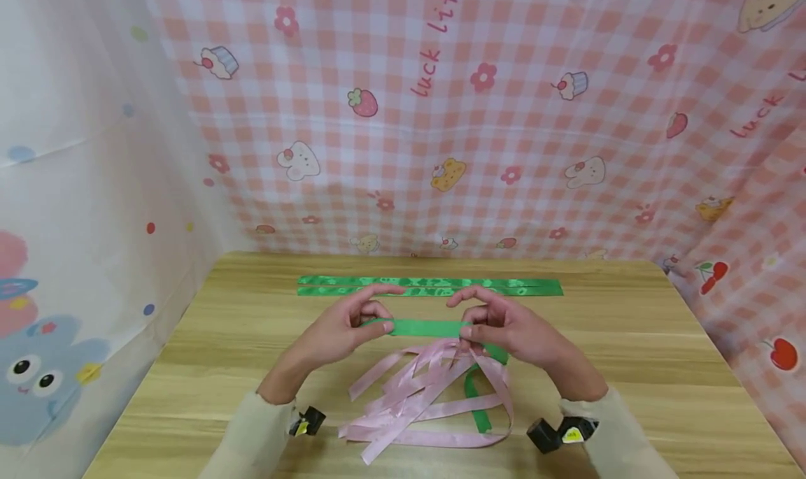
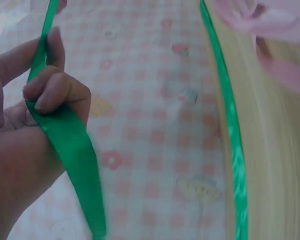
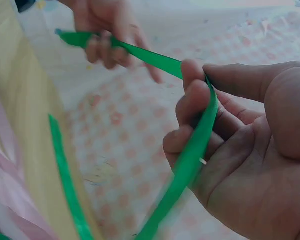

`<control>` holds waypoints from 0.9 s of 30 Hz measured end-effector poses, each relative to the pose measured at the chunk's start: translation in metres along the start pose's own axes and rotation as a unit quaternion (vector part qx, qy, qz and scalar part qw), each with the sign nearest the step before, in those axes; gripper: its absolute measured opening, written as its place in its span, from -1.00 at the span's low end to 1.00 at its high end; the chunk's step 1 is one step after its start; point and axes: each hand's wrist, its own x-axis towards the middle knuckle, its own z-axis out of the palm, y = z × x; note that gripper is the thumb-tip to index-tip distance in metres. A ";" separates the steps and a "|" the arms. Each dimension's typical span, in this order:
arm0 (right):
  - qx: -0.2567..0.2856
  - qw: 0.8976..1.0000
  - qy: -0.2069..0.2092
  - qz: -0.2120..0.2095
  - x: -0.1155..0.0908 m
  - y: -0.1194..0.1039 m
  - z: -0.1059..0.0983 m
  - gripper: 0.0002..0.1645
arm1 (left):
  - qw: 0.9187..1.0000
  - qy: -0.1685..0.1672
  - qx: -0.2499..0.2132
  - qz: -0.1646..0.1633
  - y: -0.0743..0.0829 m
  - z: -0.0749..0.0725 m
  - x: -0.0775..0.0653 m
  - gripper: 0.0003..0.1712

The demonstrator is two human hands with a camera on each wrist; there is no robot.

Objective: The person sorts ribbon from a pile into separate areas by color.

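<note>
A person's left hand (image 1: 340, 329) and right hand (image 1: 516, 329) hold a green ribbon (image 1: 428, 328) between them, raised above the tabletop (image 1: 189, 367). Each grip is clamped on the ribbon, thumb against curled fingers, and the stretch between the hands runs nearly straight across. The index fingers of both hands reach out beyond the ribbon, pointing towards each other, well apart. In the left wrist view a loose end hangs past the palm; in the right wrist view a longer tail drops below the fingers. Beneath the hands lies a loose heap of pink ribbon (image 1: 409, 398), strands crossing and looping, with a green length showing among its right-hand loops. Farther back, two green strips (image 1: 352, 291) lie flat side by side, near the pink checked cloth (image 1: 390, 150).
</note>
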 end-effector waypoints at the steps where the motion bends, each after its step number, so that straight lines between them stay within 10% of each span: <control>1: -0.010 1.000 0.007 -0.003 -0.002 -0.004 -0.002 -0.61 | 1.000 0.005 0.017 0.000 0.000 -0.003 -0.003 -0.46; 9: -0.075 0.997 0.036 -0.006 -0.022 -0.034 -0.020 -0.67 | 0.999 -0.002 -0.045 -0.003 -0.006 -0.035 -0.026 -0.52; 16: -0.085 0.996 0.034 -0.019 -0.042 -0.049 -0.039 -0.62 | 0.997 0.063 -0.041 -0.022 -0.008 -0.059 -0.046 -0.65; 23: -0.104 0.993 0.061 -0.017 -0.066 -0.050 -0.053 -0.61 | 0.995 0.040 -0.088 0.039 -0.014 -0.081 -0.060 -0.64; 27: -0.122 0.989 0.084 -0.008 -0.081 -0.047 -0.063 -0.64 | 0.997 0.051 -0.045 0.026 -0.017 -0.091 -0.069 -0.60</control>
